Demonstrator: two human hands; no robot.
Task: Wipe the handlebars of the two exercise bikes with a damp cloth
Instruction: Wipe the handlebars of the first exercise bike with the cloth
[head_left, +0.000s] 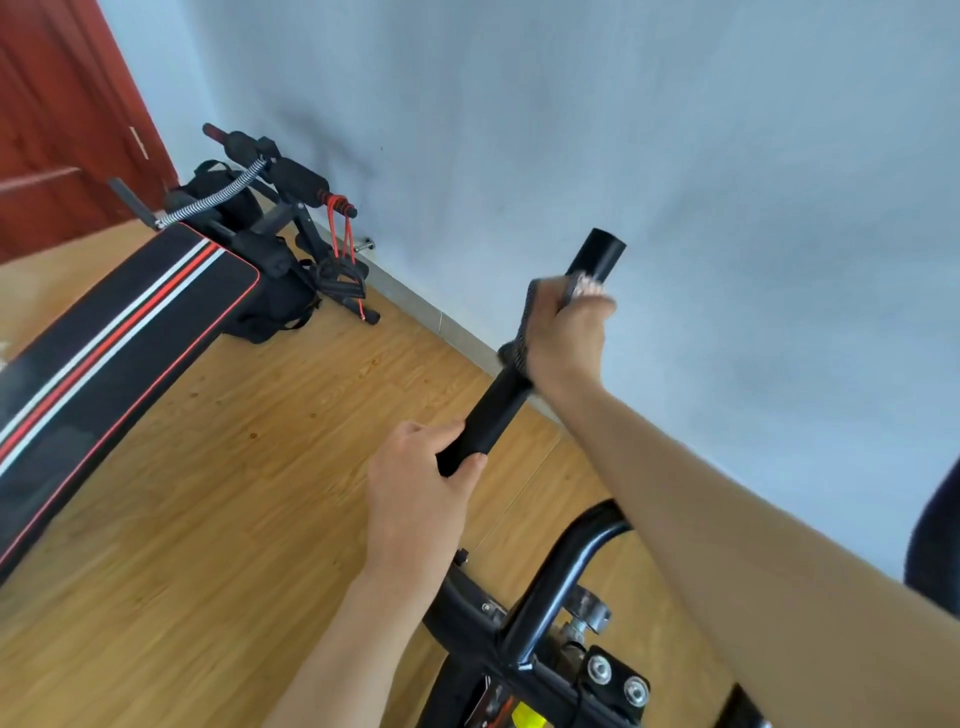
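Wooden floor behind, left hand grips foam handlebar; right hand clamps grey cloth around it.

A pale blue painted wall meets my light wood-plank floor. A reddish-brown wooden door stands left. A black padded bench with red and white stripes lies nearby.

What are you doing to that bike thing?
A person is cleaning an exercise bike. The right hand is wrapped around the black handlebar grip near its far end, pressing a grey cloth against it. The left hand holds the lower part of the same grip to keep it steady. The tip of the grip beyond the cloth is still bare. A black workout bench with red and white stripes sits on the wooden floor nearby.
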